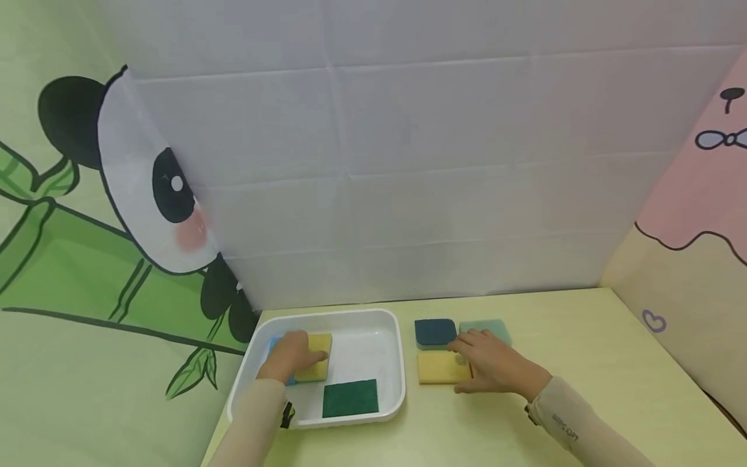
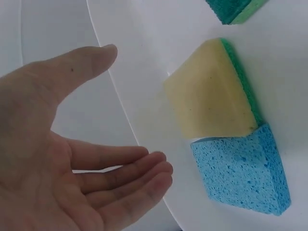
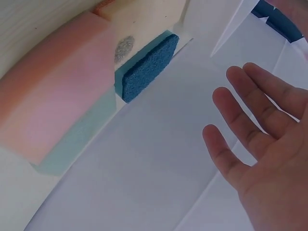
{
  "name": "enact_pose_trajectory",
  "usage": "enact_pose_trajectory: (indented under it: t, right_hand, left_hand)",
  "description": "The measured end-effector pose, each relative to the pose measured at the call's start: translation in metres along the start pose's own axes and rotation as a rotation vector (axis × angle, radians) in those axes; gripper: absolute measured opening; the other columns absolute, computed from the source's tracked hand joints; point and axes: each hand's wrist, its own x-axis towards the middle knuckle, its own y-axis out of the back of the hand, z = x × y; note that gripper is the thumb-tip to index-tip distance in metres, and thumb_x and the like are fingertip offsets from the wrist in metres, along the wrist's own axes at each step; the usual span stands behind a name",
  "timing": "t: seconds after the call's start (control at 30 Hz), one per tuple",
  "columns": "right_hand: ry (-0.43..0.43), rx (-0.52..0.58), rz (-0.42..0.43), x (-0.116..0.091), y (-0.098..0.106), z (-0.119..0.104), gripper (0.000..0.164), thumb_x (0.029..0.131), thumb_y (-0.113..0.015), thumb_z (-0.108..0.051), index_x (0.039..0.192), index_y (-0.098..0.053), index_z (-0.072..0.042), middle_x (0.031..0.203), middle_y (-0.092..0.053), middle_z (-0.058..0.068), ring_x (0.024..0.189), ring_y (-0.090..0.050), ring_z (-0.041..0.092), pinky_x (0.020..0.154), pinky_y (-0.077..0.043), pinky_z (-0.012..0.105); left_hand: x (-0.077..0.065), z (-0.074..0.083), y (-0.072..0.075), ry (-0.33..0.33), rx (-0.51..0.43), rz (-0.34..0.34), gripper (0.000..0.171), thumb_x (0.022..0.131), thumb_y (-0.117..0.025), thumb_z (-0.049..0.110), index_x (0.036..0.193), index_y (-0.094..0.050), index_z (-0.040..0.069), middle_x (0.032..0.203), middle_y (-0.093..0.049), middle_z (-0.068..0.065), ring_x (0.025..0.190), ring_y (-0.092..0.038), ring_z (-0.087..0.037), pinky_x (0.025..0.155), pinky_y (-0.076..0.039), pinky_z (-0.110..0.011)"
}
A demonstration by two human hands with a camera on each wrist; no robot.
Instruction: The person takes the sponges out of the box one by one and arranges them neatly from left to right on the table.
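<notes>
My left hand (image 1: 294, 353) is over the left part of a white tray (image 1: 399, 363), its fingers apart from the sponges in the left wrist view. Under it lie a blue sponge (image 2: 243, 171) and a yellow sponge with a green scouring side (image 2: 211, 91), touching each other. A dark green scouring sponge (image 1: 350, 398) lies near the tray's front edge. Right of the tray, my right hand (image 1: 493, 363) hovers with spread fingers by a second yellow sponge (image 1: 438, 368). Behind that sit a dark blue sponge (image 1: 435, 332) and a pale green one (image 1: 487, 327), partly hidden by the hand.
The pale yellow table (image 1: 560, 337) meets a white cloth wall (image 1: 432, 194) at the back. Printed cloths stand at both sides, with a panda (image 1: 140, 188) on the left. A blurred pinkish shape (image 3: 72, 91) covers part of the right wrist view.
</notes>
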Motion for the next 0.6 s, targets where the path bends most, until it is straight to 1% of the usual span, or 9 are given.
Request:
enact_pose_trajectory:
  t: [0.07,0.13,0.33,0.47,0.6]
  right_hand:
    - [-0.004,0.006,-0.001,0.000,0.000,0.000,0.074,0.081,-0.072,-0.065,0.129,-0.062,-0.011,0.120,-0.061,-0.001,0.111,-0.057,0.021,0.094,-0.045,0.049]
    - [-0.010,0.011,-0.001,-0.001,-0.001,-0.002,0.074,0.081,-0.071,-0.066,0.130,-0.062,-0.011,0.120,-0.061,-0.001,0.111,-0.057,0.021,0.094,-0.044,0.049]
    - [-0.026,0.007,0.011,-0.006,-0.004,-0.009,0.075,0.081,-0.069,-0.069,0.129,-0.062,-0.012,0.119,-0.061,-0.001,0.111,-0.057,0.020,0.095,-0.044,0.049]
    - [-0.032,0.001,0.016,-0.009,-0.004,-0.015,0.075,0.081,-0.068,-0.069,0.129,-0.062,-0.011,0.118,-0.061,-0.001,0.110,-0.057,0.020,0.093,-0.045,0.048]
    - [-0.046,0.007,0.024,-0.013,-0.004,-0.021,0.074,0.082,-0.067,-0.069,0.128,-0.063,-0.011,0.118,-0.061,-0.002,0.109,-0.057,0.020,0.092,-0.046,0.048]
  left_hand:
    - [0.004,0.002,0.002,0.027,-0.027,0.004,0.045,0.086,-0.078,0.039,0.088,-0.058,-0.001,0.072,-0.051,-0.008,0.065,-0.049,-0.022,0.059,-0.041,-0.035]
    - [0.009,0.002,0.002,0.044,-0.031,0.000,0.045,0.086,-0.078,0.040,0.089,-0.058,-0.001,0.073,-0.051,-0.007,0.066,-0.049,-0.022,0.060,-0.041,-0.035]
    - [0.024,-0.001,-0.006,0.080,-0.033,-0.014,0.049,0.085,-0.076,0.042,0.094,-0.060,-0.003,0.077,-0.053,-0.007,0.072,-0.051,-0.023,0.066,-0.044,-0.037]
    - [0.024,-0.004,-0.010,0.093,-0.057,-0.026,0.051,0.084,-0.078,0.039,0.100,-0.061,-0.007,0.080,-0.054,-0.008,0.075,-0.051,-0.024,0.070,-0.047,-0.040]
    - [0.019,-0.006,-0.014,0.099,-0.071,-0.051,0.051,0.083,-0.080,0.037,0.100,-0.062,-0.007,0.080,-0.054,-0.009,0.074,-0.051,-0.025,0.069,-0.046,-0.040]
